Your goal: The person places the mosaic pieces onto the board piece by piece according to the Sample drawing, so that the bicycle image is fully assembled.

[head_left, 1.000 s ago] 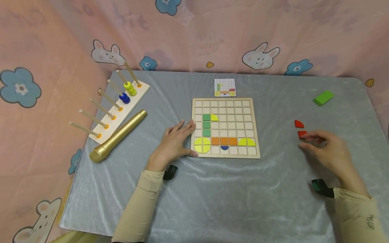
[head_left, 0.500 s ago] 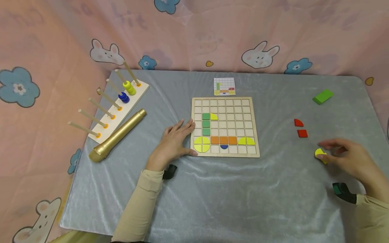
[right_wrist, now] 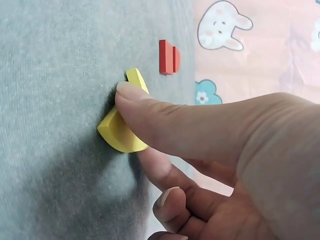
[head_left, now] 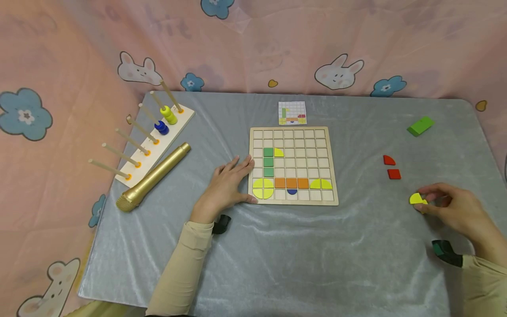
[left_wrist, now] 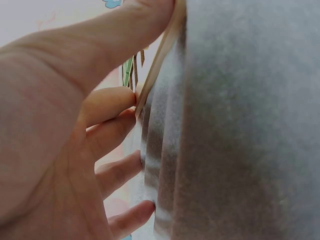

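My left hand (head_left: 226, 187) rests against the left edge of a square wooden grid board (head_left: 310, 165), fingers spread and fairly straight, thumb near the lower left corner. In the left wrist view, the thumb and fingertips touch the board's edge. On the board lie green squares (head_left: 268, 162), orange squares (head_left: 291, 182), a small blue half-round (head_left: 292, 192) and several yellow quarter-round pieces (head_left: 258, 193). Over at the right, my right hand (head_left: 459, 207) pinches a yellow rounded piece (right_wrist: 114, 136) between thumb and finger. Another yellow part (right_wrist: 135, 77) shows beyond the thumb, partly hidden.
A red quarter-round (head_left: 389, 160) and a red square (head_left: 394, 174) lie beyond the right hand, with a green block (head_left: 420, 126) further back. Behind the board is a printed pattern card (head_left: 292, 113). At left stand a peg rack (head_left: 166, 140) and a gold microphone (head_left: 154, 177).
My right hand has moved from the red square, right and nearer to me, and now pinches the yellow piece. The red square lies uncovered. The left hand has stayed at the board.
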Demonstrator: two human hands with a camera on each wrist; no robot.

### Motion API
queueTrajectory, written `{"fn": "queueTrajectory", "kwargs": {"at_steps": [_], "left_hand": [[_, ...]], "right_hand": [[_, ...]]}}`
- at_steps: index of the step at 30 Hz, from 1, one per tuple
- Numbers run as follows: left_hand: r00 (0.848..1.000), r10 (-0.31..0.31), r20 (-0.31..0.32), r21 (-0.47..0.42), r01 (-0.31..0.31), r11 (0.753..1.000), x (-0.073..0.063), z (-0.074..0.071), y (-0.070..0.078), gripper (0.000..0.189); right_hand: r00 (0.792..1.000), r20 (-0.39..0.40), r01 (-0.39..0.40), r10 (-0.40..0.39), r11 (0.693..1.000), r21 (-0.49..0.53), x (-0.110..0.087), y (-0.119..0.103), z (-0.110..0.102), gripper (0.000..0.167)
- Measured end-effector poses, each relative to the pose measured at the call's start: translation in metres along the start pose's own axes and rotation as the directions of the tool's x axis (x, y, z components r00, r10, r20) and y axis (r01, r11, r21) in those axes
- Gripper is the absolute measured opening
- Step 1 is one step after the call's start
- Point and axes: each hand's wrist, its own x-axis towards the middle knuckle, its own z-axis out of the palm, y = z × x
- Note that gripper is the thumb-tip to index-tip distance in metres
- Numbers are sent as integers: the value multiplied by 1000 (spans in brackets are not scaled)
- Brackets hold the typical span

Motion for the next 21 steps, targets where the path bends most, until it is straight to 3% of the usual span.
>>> {"fn": "queueTrajectory", "kwargs": {"at_steps": [10,15,21], "left_hand": [[1000,3,-3,4,-3,1000,0,0,0,112],[1000,5,-3,3,-5,1000,0,0,0,112],[1000,5,-9,1,-5,1000,-1,0,0,111]], "right_hand": [[999,31,16,-16,1000,-13,1,-8,1,25],[999,52,13,-12,1000,-3,3,-15,-1,28],[1000,3,-4,4,1000,-18,2,-26,-6,26]]}}
